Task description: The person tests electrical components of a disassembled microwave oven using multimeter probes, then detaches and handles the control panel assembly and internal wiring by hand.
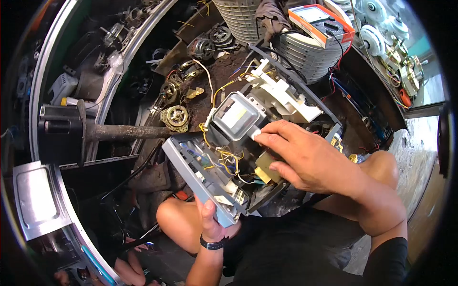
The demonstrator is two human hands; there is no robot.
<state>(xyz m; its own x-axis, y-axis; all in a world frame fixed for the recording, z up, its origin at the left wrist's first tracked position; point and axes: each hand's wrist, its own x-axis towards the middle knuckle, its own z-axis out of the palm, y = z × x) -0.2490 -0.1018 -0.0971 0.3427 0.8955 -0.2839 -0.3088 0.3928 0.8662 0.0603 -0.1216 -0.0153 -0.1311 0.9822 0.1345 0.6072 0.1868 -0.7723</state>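
An opened appliance that looks like a microwave oven rests by my lap, its grey front panel (183, 174) angled toward the lower left. My left hand (210, 217) grips the lower end of that panel, thumb on top, a dark band on the wrist. Inside sits a grey metal box with a pale label (234, 116), probably the magnetron. My right hand (310, 159) reaches in from the right, index and middle fingertips at a small white piece (256, 133) on the box's side. Its thumb is apart from them, near a yellow part (262, 174). Loose yellow and blue wires (229, 161) run below the box.
Behind stands a white plastic housing (286, 97). Small motors (175, 117) lie to the left, beside a hammer-like shaft (129, 132). A multimeter in an orange box (322, 24) tops white slotted drums (300, 57). Another person's arm (129, 271) shows lower left.
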